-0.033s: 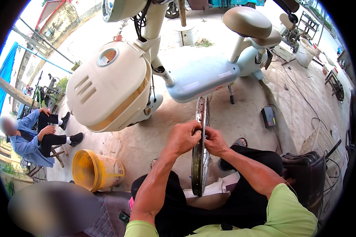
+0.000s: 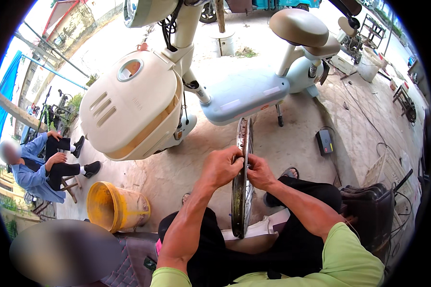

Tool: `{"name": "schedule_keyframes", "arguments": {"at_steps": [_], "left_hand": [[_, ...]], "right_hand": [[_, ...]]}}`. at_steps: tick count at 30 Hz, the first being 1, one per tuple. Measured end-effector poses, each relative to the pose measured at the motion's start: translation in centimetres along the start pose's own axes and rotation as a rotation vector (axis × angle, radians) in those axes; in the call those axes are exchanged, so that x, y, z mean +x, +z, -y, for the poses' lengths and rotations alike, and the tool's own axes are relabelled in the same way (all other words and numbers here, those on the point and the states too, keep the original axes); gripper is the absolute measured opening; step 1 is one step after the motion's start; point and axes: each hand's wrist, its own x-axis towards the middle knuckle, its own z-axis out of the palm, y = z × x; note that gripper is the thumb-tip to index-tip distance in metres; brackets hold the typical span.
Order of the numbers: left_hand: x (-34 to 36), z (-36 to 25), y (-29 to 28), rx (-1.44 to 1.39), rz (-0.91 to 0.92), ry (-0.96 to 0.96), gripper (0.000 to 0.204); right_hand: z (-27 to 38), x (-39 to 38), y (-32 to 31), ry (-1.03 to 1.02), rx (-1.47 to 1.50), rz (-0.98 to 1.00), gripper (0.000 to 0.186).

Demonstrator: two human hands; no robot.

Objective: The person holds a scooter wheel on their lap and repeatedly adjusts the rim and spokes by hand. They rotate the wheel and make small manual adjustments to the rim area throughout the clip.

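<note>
A metal wheel rim [image 2: 238, 205] with thin spokes stands upright between my knees, its edge turned toward me. My left hand [image 2: 221, 167] is closed at the left side of the rim, thumb and fingertips bent in around its upper half. From the right side, my right hand [image 2: 259, 171] pinches at the same spot by the spokes. The fingertips of both hands meet near the rim, and any small part between them is hidden. A pale cloth or pad [image 2: 261, 228] lies under the wheel's lower end.
Ahead stands an electric scooter with a cream front basket [image 2: 124, 103] and a light blue footboard [image 2: 246, 98]. A yellow bucket [image 2: 139, 208] lies tipped at my left, near a seated person [image 2: 38, 165]. A black box [image 2: 324, 142] with a cable rests on the ground.
</note>
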Motion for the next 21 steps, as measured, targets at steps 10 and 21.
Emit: {"name": "schedule_keyframes", "arguments": {"at_steps": [10,21], "left_hand": [[0.1,0.3,0.3,-0.046,-0.054,0.052,0.016],[0.1,-0.1,-0.1,0.005,-0.005,0.000,0.016]], "right_hand": [[0.0,0.1,0.0,-0.036,-0.029,0.013,0.022],[0.5,0.0,0.0,-0.031,0.000,0.015,0.028]]}}
